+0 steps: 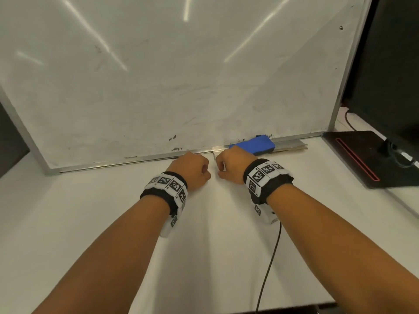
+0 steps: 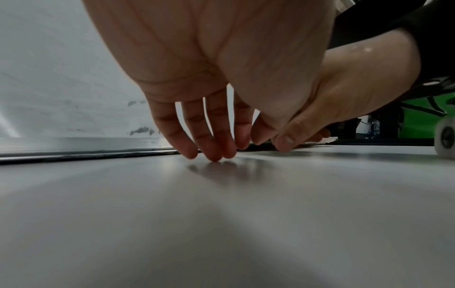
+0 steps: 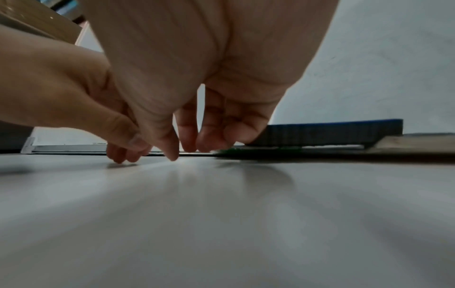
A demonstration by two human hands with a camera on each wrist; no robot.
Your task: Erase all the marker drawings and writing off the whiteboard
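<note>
The whiteboard (image 1: 181,75) leans upright at the back of the white table (image 1: 90,223). Its surface shows grey smudges and a few small black marker specks (image 1: 172,138) near the bottom edge. A blue eraser (image 1: 254,143) lies on the board's bottom ledge, also visible in the right wrist view (image 3: 332,130). My left hand (image 1: 192,169) and right hand (image 1: 229,165) rest side by side on the table just in front of the ledge. Their fingers hang loosely curled, tips on the table (image 2: 214,155), (image 3: 172,154). Neither hand holds anything. The right hand sits just left of the eraser.
A black monitor with its flat base (image 1: 362,159) stands at the right, close to the board's right edge. A thin black cable (image 1: 269,264) runs from my right wrist toward the table's near edge. Something green (image 2: 418,122) shows far right in the left wrist view.
</note>
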